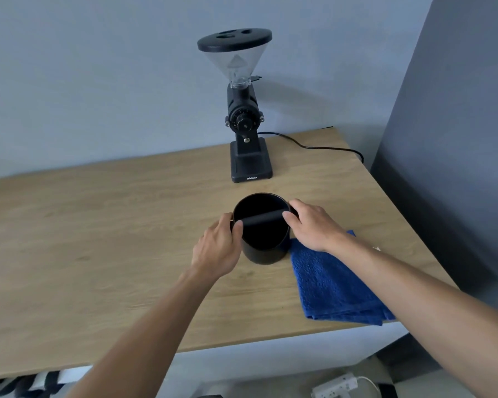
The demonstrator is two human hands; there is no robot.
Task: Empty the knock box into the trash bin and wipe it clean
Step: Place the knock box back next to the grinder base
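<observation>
On wooden table (127,239), knock box (263,248)

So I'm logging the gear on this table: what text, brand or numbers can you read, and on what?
"MINIMEX", as far as it can be read, small pale letters on the front foot of the coffee grinder.
Marks around the grinder's dial: too small to read.
Knock box and blue towel: no text visible.

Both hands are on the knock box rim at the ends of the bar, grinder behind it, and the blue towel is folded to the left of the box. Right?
Not quite. The head view shows the blue towel lying to the right of the knock box, not the left. The rest stands: left hand and right hand grip the rim at the ends of the bar, grinder behind.
</observation>
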